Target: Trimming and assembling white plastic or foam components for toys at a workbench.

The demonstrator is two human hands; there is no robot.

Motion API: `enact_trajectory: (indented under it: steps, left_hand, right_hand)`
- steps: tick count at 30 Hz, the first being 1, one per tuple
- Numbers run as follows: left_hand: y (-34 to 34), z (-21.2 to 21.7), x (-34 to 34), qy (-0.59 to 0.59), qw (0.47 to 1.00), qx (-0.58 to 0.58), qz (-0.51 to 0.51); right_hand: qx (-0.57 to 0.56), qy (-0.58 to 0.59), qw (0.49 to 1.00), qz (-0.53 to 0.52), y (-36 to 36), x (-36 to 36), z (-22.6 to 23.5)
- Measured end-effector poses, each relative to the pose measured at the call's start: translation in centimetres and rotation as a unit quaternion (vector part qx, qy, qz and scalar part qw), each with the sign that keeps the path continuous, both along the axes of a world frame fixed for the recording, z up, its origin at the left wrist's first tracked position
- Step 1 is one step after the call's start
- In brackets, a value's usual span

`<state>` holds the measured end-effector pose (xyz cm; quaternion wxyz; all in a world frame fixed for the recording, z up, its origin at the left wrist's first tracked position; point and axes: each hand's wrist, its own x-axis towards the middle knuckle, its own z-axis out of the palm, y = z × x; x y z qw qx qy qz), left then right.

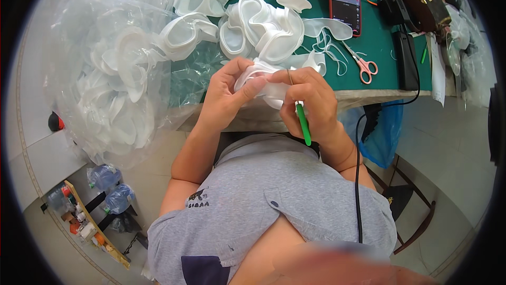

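Note:
Near the front edge of the table, my left hand point(226, 95) pinches a soft white curved piece point(274, 94) between thumb and fingers. My right hand point(316, 98) meets it from the other side, its fingers closed around a slim green-handled tool point(303, 124) whose handle points down toward me. The working end of this tool cannot be made out. Just beyond my hands lies a heap of similar white pieces point(269, 27), looped and shaped like eye masks. Thin white trimmed strips point(332, 50) lie right of the heap.
A large clear bag point(105, 69) of white pieces fills the left. Pink-handled scissors point(365, 68), a lit phone point(345, 6) and a black box point(405, 61) with a cable stand on the green tabletop point(382, 48). A blue bag point(382, 137) hangs below the edge.

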<state>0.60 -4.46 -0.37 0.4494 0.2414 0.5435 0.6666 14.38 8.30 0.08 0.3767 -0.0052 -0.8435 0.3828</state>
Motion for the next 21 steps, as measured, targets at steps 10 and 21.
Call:
enact_trajectory:
  steps: [10, 21]
  left_hand:
    - [-0.5, -0.6, -1.0, -0.045, 0.999, -0.015, -0.006]
    - [-3.1, -1.5, -3.9, 0.042, 0.992, -0.062, 0.100]
  right_hand:
    - [-0.211, 0.034, 0.977, -0.020, 1.1, 0.8, -0.1]
    - [-0.480, 0.441, 0.707, -0.274, 6.2, 1.7, -0.8]
